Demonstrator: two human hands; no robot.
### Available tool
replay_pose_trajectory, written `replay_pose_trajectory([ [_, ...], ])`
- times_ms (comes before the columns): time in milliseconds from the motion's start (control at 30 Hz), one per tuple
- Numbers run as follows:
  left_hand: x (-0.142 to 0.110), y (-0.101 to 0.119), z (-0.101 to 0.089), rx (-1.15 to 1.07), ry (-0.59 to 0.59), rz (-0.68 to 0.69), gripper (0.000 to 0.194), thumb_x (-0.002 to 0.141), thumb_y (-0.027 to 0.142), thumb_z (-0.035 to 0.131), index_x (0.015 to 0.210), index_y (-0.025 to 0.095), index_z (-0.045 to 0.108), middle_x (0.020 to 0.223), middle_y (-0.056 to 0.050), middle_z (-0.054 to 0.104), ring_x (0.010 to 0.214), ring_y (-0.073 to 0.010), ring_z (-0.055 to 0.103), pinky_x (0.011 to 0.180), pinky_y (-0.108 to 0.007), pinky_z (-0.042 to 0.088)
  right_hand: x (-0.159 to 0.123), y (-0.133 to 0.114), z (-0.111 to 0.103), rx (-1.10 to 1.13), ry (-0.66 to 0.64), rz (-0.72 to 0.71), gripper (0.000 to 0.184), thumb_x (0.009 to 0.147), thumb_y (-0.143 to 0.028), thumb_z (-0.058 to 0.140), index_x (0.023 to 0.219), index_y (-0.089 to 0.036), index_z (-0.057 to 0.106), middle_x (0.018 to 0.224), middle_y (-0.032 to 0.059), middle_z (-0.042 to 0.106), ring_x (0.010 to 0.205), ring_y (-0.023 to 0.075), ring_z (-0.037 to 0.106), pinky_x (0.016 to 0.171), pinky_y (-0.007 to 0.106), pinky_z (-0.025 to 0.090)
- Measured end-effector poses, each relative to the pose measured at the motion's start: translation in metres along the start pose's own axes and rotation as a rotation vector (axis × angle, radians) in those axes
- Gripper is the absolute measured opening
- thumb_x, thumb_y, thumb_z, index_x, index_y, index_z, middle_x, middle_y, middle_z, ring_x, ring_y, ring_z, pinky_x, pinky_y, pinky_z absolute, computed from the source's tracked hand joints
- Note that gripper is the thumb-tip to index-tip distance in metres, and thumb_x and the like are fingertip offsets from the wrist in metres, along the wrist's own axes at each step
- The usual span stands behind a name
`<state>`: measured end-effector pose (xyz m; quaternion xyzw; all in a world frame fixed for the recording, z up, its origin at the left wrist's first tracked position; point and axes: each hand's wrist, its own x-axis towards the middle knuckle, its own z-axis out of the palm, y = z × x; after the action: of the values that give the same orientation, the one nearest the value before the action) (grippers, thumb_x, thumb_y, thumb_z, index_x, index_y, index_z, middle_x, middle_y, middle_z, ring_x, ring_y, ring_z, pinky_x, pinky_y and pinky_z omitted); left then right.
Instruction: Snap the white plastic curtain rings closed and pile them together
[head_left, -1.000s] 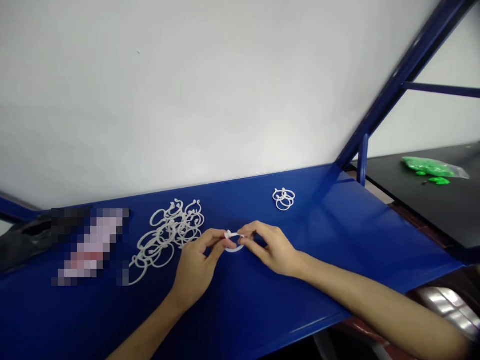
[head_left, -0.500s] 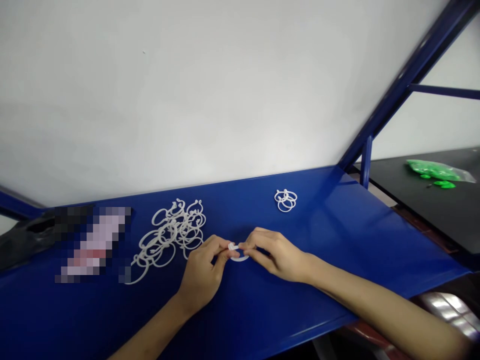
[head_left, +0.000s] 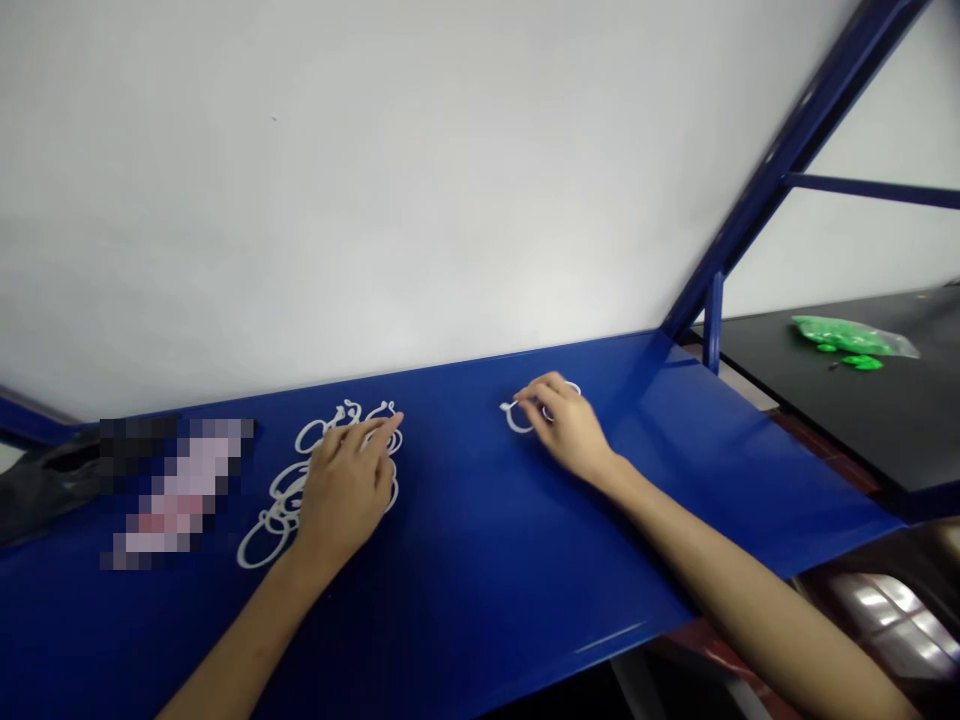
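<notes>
My right hand (head_left: 568, 432) pinches a white plastic ring (head_left: 516, 422) with small knobbed ends, low over the blue table (head_left: 480, 560). Just behind these fingers, other white rings (head_left: 574, 387) show in part; the hand covers the rest. On the left, my left hand (head_left: 346, 490) lies over a loose pile of white rings (head_left: 259, 545), palm down with its fingers apart. Nothing shows in its grasp, and it hides the pile's middle.
A black plastic bag (head_left: 45, 480) and a blurred-out pinkish item (head_left: 176, 490) lie at the far left. A white wall (head_left: 450, 200) rises behind the table. Blue frame bars (head_left: 765, 170) stand at right, beside a black table (head_left: 885, 420) with a bag of green pieces (head_left: 851, 335).
My hands have moved apart from the ring they both held. The right carried it rightward to the small group of rings; the left went over to the pile and opened.
</notes>
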<state>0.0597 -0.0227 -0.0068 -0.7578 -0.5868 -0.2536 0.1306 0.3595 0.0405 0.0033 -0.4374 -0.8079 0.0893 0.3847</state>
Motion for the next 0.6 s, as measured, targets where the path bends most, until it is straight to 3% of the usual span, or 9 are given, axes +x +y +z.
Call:
replay_pose_trajectory([
  [100,-0.001,-0.019,0.004,0.113,-0.104,-0.012,0.044,0.092,0.016,0.042,0.128,0.025,0.067,0.118,-0.008,0.072,0.106,-0.0320,0.056,0.088,-0.047,0.044,0.012,0.041,-0.018,-0.165,0.045,0.301,0.015,0.093,-0.022,0.058,0.097,-0.020,0.071,0.098,0.0054,0.068,0.082,0.0172,0.065,0.080,0.031,0.051],
  [267,-0.002,-0.027,0.006,0.123,-0.098,0.009,0.029,0.096,0.025,0.047,0.108,0.026,0.074,0.104,-0.006,0.076,0.101,-0.0302,0.058,0.084,-0.045,0.040,0.018,0.078,-0.035,-0.188,0.003,0.403,0.014,0.086,-0.016,0.060,0.094,-0.017,0.071,0.082,0.0035,0.072,0.073,0.0166,0.066,0.070,0.027,0.048],
  [400,0.000,-0.026,0.001,0.158,0.024,0.026,0.023,0.096,0.025,0.052,0.103,0.025,0.074,0.097,-0.005,0.077,0.098,-0.0313,0.058,0.083,-0.046,0.038,0.018,0.077,-0.035,-0.194,-0.052,0.358,0.008,0.085,-0.020,0.064,0.087,-0.019,0.071,0.080,0.0018,0.072,0.073,0.0166,0.065,0.072,0.028,0.048],
  [600,0.002,-0.014,-0.013,0.099,0.202,0.059,0.022,0.097,0.030,0.055,0.105,0.021,0.074,0.089,-0.005,0.077,0.087,-0.0267,0.064,0.080,-0.041,0.041,0.015,0.045,-0.030,-0.264,0.065,0.240,0.014,0.094,-0.026,0.057,0.095,-0.018,0.069,0.094,0.0088,0.070,0.093,0.0261,0.060,0.092,0.042,0.045],
])
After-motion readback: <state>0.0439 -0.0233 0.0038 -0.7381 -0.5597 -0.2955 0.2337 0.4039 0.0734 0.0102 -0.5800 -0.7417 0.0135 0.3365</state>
